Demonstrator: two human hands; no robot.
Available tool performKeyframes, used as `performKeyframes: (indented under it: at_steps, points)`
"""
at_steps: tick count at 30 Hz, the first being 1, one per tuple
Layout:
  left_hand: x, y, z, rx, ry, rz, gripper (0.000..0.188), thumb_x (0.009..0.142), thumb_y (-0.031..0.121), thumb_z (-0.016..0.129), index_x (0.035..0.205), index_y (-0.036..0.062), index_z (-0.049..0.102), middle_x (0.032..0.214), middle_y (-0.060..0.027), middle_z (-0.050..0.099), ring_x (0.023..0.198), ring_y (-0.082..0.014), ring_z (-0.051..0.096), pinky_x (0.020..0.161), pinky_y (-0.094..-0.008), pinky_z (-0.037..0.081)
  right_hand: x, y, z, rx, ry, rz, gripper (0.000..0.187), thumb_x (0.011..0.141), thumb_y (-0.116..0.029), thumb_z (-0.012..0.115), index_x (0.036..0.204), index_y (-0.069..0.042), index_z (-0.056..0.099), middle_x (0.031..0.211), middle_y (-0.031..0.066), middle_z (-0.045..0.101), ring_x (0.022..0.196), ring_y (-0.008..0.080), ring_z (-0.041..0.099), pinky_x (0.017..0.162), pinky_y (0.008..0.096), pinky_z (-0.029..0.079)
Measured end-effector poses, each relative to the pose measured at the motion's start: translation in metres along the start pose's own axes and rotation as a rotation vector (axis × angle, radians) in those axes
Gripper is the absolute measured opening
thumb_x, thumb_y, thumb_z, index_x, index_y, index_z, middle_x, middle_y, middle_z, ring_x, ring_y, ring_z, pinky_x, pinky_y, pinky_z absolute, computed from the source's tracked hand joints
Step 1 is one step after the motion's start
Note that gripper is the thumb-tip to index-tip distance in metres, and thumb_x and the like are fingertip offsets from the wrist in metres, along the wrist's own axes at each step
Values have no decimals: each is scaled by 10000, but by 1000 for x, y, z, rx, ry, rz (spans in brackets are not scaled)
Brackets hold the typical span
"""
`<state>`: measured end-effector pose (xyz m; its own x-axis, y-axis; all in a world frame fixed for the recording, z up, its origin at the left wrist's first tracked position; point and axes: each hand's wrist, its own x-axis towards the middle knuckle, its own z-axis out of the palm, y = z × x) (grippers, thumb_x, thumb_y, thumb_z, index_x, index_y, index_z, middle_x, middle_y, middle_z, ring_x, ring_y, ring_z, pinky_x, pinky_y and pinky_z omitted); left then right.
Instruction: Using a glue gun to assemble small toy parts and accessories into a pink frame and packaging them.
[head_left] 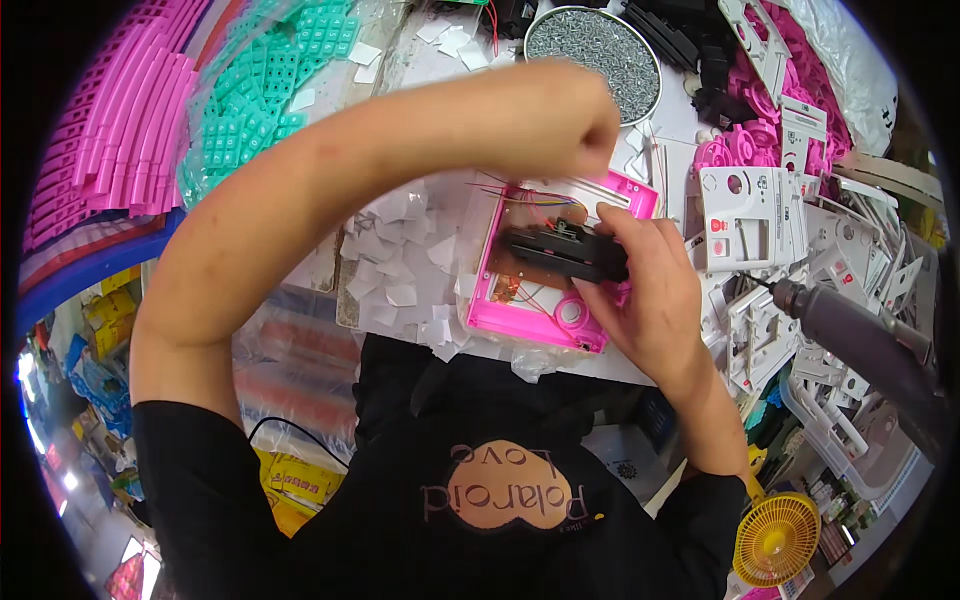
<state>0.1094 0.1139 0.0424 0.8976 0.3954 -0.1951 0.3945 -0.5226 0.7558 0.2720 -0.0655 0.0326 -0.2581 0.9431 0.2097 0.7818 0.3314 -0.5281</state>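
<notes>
My right hand (655, 285) grips one end of a black plastic part (560, 252) between thumb and fingers. The part lies over a pink plastic case (480, 300) with a brown circuit board (508, 292) and thin coloured wires inside. My left arm reaches across from the left, above the case. My left hand (575, 115) is bent down beside a round bowl of small metal screws (590, 48); its fingers are smeared and mostly hidden, so whether it holds anything does not show.
White paper squares (385, 250) lie left of the case. Teal keypad pieces (260, 95) and pink strips (130, 130) are piled at the left. Printed white panels (750, 225) and pink parts (755, 135) crowd the right. A dark power screwdriver (850, 325) juts in at right.
</notes>
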Motion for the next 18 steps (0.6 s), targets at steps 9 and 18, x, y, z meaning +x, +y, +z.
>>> performKeyframes:
  at_steps: [9,18]
  points:
    - [67,-49,16,715,263,37,171,842,153,639,952,116,764,1001,-109,750,937,-289,730,786,-481,541,-8,-28,-23,-11,6,50,557,731,-84,815,1247,-29,611,1086,159,664,928,352,620,802,455,514]
    - [82,-49,11,839,362,77,178,823,165,607,809,95,769,825,-144,745,772,-314,734,665,-457,551,-48,20,-159,754,575,-267,573,878,-491,711,1230,-59,577,1018,146,641,883,289,616,850,467,477]
